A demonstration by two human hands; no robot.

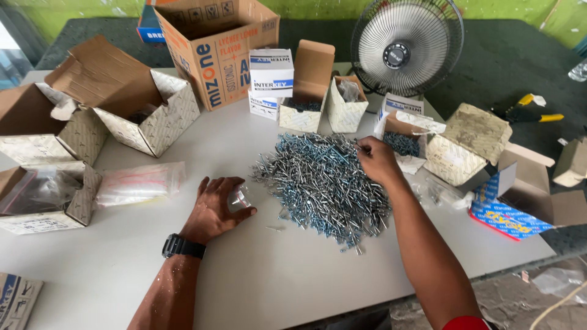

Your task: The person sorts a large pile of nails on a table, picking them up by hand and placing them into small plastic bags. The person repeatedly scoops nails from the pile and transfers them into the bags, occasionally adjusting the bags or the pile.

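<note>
While the left hand (215,208) rests on the table (275,275), its fingers grasp a small clear bag (238,198). Right hand (377,160) fingers pinch screws at the far edge of the screw pile (324,183).

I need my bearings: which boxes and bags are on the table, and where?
Big carton: back centre, brown, orange print.
White boxes: stacked beside it, blue labels.
Patterned boxes: behind the screws, open.
Bags: left, clear.
Blue pack: right edge, flat.
</note>
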